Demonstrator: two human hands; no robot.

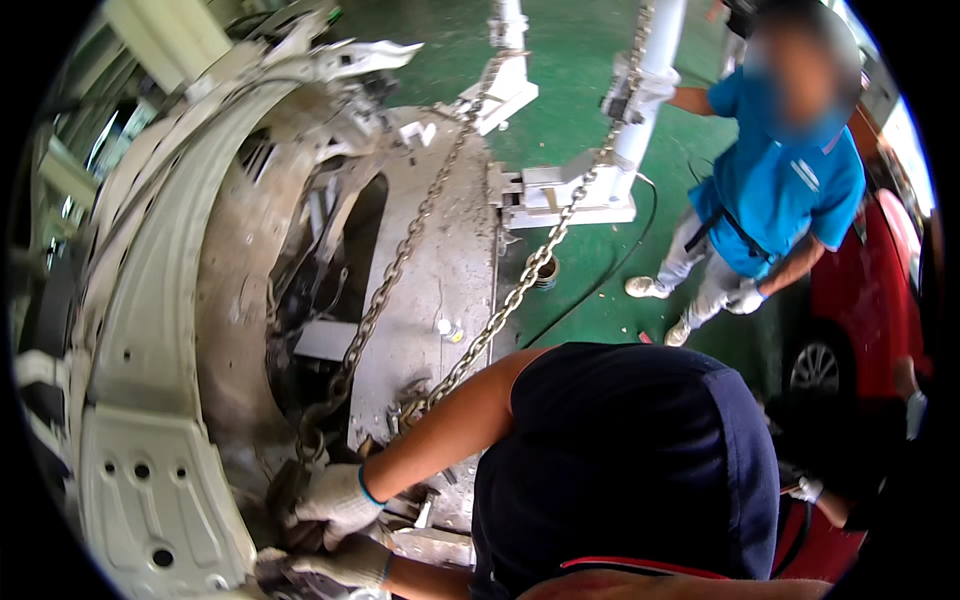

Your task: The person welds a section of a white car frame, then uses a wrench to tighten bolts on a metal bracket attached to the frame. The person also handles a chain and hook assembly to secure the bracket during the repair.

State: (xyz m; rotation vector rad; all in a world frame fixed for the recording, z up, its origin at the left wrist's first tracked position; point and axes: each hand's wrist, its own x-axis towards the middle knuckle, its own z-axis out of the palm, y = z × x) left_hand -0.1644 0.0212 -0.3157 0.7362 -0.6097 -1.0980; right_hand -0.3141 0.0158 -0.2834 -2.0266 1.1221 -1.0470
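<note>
Off-white knit gloves on both hands, and here they are at the near left, close together. The right hand (338, 500), the farther of the two, has its fingers curled down at a dark metal clamp (285, 488); the left hand (345, 562) sits just nearer, bent over something dark and blurred. Are they pinching tight? I cannot tell, the fingertips are hidden. Bare forearms run in from the right, past a big navy garment (630, 460) filling the near middle.

Right by the clamp, a rusty chain (388, 283) drops in from the far side, ending in heavy links beside the right hand. A second, paler chain (512, 300) slants down to its right, reaching the metal near the right forearm.

On the left, look at that pale curved body panel (140, 300), holes punched through its near end! A grey platform (425, 260) lies right of it, a small white bottle (452, 331) on top.

Farther out, a white post (648, 110) stands on the green floor (580, 320), an open tin (543, 272) near its base. At the far right, a co-worker in a blue shirt (775, 190) reaches an arm to the post, with a red car (865, 275) just beyond.
</note>
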